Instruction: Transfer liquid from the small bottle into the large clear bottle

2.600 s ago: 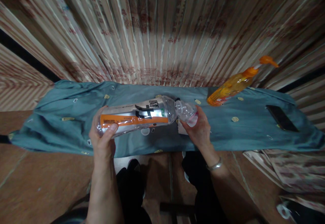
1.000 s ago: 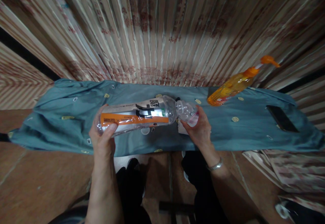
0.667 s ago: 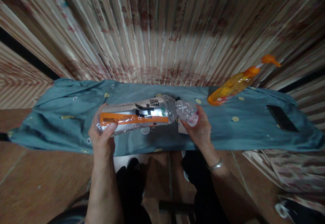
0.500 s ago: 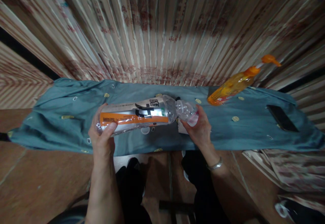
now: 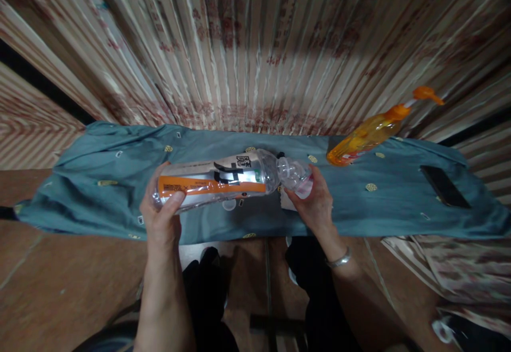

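Observation:
My left hand (image 5: 162, 205) is wrapped round the base of a large clear bottle (image 5: 215, 180) with an orange and silver label. The bottle lies almost level above the cloth, its neck pointing right. In my right hand (image 5: 315, 197) is a small clear bottle (image 5: 293, 173) with a pinkish label, its mouth end toward the large one. The two necks meet or overlap; whether they touch is hard to tell. Below the large bottle a round clear cap (image 5: 229, 204) rests on the cloth. A pale piece of paper or card (image 5: 286, 201) is partly hidden by my right hand.
A blue-green patterned cloth (image 5: 120, 192) covers the long narrow surface. An orange pump bottle (image 5: 365, 138) stands at the back right. Farther right lies a black phone (image 5: 444, 186). Striped curtains (image 5: 255, 48) hang behind, and my legs are below the front edge.

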Demonstrator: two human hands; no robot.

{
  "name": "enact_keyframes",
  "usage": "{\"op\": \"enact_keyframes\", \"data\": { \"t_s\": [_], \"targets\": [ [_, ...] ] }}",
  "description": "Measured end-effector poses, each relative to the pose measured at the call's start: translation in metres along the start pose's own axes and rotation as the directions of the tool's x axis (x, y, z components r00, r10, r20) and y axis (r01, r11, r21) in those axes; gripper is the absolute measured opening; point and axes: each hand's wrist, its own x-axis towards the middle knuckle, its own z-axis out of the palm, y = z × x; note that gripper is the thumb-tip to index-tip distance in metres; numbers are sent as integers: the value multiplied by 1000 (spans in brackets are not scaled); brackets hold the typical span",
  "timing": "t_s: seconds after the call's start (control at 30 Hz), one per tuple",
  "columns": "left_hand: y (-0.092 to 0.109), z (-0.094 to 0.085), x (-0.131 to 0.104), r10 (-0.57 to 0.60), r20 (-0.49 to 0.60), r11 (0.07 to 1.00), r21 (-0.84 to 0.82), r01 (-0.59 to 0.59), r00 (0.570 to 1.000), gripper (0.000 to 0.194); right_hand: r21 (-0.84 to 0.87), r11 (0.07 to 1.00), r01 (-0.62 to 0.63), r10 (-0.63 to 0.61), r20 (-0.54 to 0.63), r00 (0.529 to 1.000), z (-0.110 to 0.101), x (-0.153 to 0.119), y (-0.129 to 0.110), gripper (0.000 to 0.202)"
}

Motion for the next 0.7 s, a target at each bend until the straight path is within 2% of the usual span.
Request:
{"op": "enact_keyframes", "data": {
  "t_s": [0.23,0.43,0.7],
  "targets": [
    [0,-1,0,-25,-1,1000,-17,25,1000,81,-11,1000,11,-11,-19,1000,1,0,0,80],
    [-2,-2,1,5,8,1000,-3,-5,1000,86,-9,1000,18,-19,-13,1000,1,0,1,81],
    [7,4,0,-19,-51,998,-60,16,999,73,-10,998,55,-55,-45,997,4,-2,2,80]
  ]
}}
